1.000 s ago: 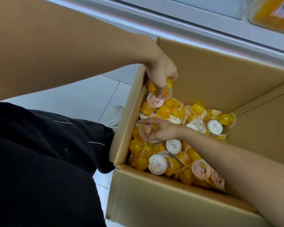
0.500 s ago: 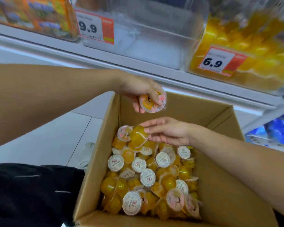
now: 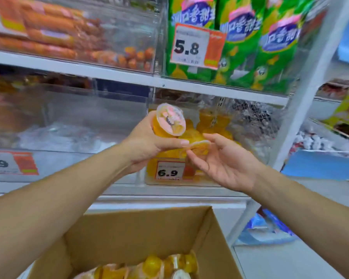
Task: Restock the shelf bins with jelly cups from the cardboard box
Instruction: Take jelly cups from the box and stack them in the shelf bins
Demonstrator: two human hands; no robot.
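Observation:
My left hand [image 3: 149, 143] is raised in front of the shelf and grips an orange jelly cup [image 3: 169, 122] with a pink printed lid facing me. My right hand [image 3: 222, 160] pinches a second orange jelly cup [image 3: 199, 147] between thumb and fingers, touching the left fingertips. Both hands hover before a clear shelf bin [image 3: 250, 125] with a 6.9 price tag [image 3: 168, 171], partly filled with orange jelly cups. Below, the open cardboard box [image 3: 141, 230] shows several jelly cups [image 3: 153, 265] at the bottom edge.
To the left stands a clear bin [image 3: 73, 121] with little in it. The shelf above carries green snack bags [image 3: 250, 43] with a 5.8 tag and a bin of orange packs [image 3: 54, 29]. A white shelf upright [image 3: 302, 109] rises at right, with blue packaging beyond it.
Both hands have lifted out of the box up to the 6.9 bin, each carrying a jelly cup. The view has tilted up from the box to the shelves.

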